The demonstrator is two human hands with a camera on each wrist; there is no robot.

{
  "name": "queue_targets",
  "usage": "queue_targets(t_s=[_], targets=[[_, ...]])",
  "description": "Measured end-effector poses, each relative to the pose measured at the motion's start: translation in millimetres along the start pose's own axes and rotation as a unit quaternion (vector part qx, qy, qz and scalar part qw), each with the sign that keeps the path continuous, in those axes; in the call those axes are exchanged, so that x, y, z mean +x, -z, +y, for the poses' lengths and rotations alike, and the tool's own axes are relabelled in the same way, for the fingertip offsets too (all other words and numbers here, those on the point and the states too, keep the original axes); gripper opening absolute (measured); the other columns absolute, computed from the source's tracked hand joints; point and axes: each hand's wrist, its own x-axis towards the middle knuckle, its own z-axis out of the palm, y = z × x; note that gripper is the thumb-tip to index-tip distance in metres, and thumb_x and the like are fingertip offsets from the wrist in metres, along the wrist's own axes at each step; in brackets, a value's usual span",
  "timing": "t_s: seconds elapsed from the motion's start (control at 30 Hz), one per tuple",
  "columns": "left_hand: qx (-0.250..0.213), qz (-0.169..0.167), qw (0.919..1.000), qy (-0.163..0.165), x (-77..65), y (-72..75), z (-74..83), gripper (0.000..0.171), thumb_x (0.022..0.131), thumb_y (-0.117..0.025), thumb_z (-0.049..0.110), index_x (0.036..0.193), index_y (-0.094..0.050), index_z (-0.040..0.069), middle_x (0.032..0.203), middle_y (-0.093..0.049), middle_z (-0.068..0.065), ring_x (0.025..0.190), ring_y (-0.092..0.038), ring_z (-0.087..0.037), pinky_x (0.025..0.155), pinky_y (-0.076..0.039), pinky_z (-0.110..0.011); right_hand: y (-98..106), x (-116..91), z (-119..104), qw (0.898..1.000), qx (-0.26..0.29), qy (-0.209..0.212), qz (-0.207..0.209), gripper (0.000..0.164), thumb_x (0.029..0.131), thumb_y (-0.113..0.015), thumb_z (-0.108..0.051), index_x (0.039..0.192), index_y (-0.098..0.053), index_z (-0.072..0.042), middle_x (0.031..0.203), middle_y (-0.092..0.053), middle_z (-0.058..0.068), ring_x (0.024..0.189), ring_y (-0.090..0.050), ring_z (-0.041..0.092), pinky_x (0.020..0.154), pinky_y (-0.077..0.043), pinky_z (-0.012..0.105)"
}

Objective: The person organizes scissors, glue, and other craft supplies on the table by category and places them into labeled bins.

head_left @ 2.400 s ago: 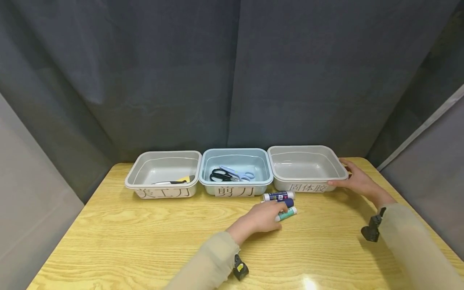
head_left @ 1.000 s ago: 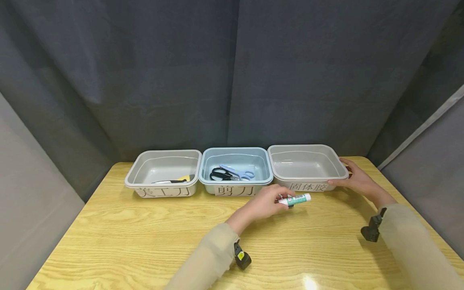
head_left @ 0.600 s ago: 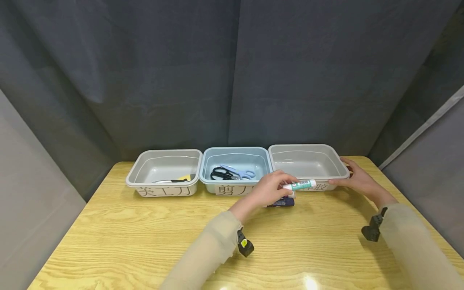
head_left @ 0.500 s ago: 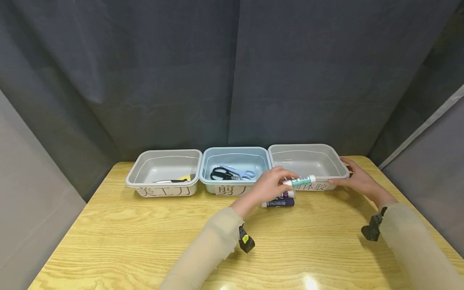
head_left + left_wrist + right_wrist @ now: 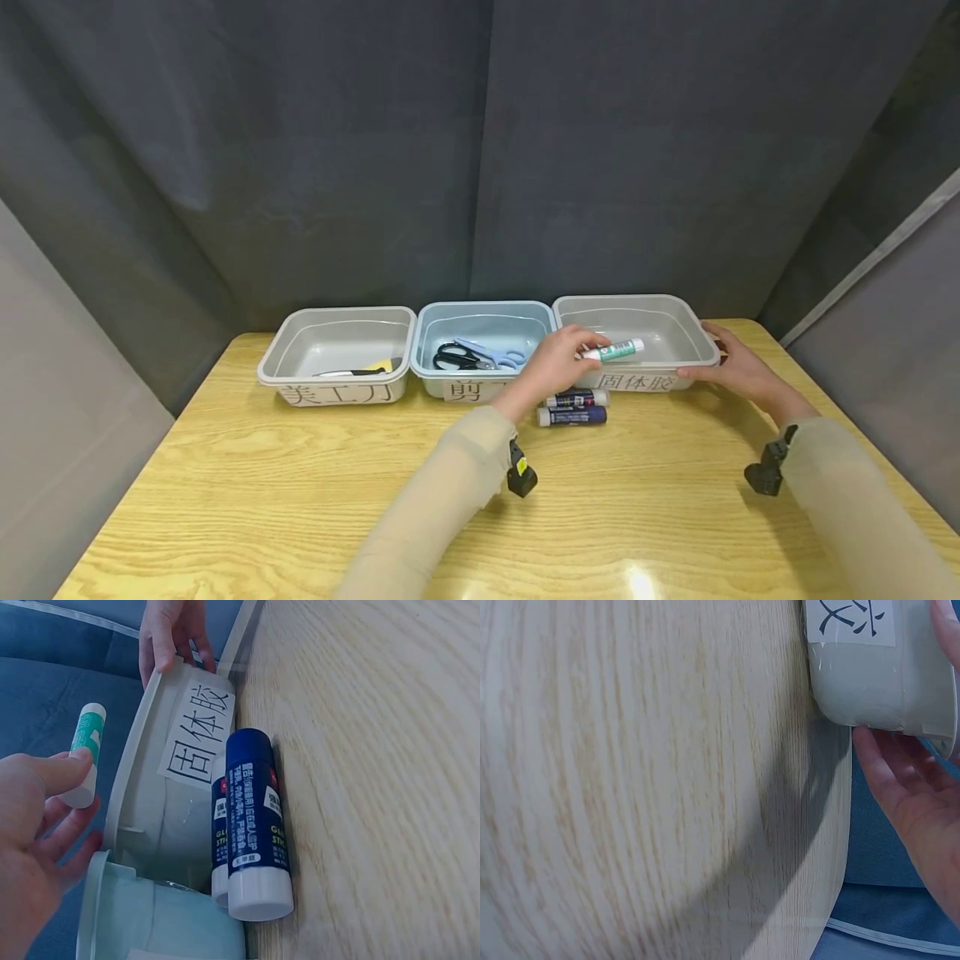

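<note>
My left hand (image 5: 558, 360) pinches a green and white glue stick (image 5: 618, 349) between thumb and fingers. In the head view it is over the front rim of the right grey bin (image 5: 637, 376); the left wrist view shows the glue stick (image 5: 88, 754) tilted, apart from that bin's labelled wall. My right hand (image 5: 742, 372) grips the same bin's right end, thumb on the front rim and fingers against the side; in the right wrist view the hand (image 5: 922, 802) is partly cut off. Two dark blue glue sticks (image 5: 572, 416) lie side by side on the table in front of it.
A blue bin (image 5: 450, 385) with black scissors (image 5: 453, 357) and light blue scissors (image 5: 512, 358) adjoins on the left. Beyond it, another grey bin (image 5: 296, 382) holds a utility knife (image 5: 352, 372) and a yellow item. Dark curtain (image 5: 480, 167) hangs behind the wooden table (image 5: 300, 500).
My left hand has picked the green glue stick up off the table and carried it up and forward to the right bin's rim. My right hand stays on the bin.
</note>
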Motion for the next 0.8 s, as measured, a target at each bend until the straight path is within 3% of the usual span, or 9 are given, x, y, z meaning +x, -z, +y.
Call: queue_targets(t_s=[0.5, 0.8], targets=[[-0.022, -0.003, 0.9996, 0.015, 15.4, -20.0, 3.8, 0.025, 0.084, -0.066, 0.019, 0.108, -0.067, 0.018, 0.096, -0.061, 0.005, 0.084, -0.056, -0.006, 0.069, -0.039, -0.010, 0.4, -1.0, 1.4, 1.000, -0.002, -0.006, 0.001, 0.103, 0.079, -0.069, -0.035, 0.146, 0.003, -0.008, 0.142, -0.019, 0.030, 0.121, -0.030, 0.045, 0.097, -0.025, 0.064], [-0.020, 0.027, 0.9983, 0.047, 18.3, -27.5, 8.7, 0.021, 0.085, -0.065, 0.021, 0.105, -0.068, 0.019, 0.097, -0.062, 0.006, 0.082, -0.055, -0.005, 0.066, -0.038, -0.010, -0.6, 0.0, 0.3, 1.000, -0.002, -0.004, 0.007, 0.103, 0.078, -0.070, -0.036, 0.146, 0.001, -0.008, 0.142, -0.020, 0.029, 0.122, -0.029, 0.045, 0.097, -0.024, 0.065]])
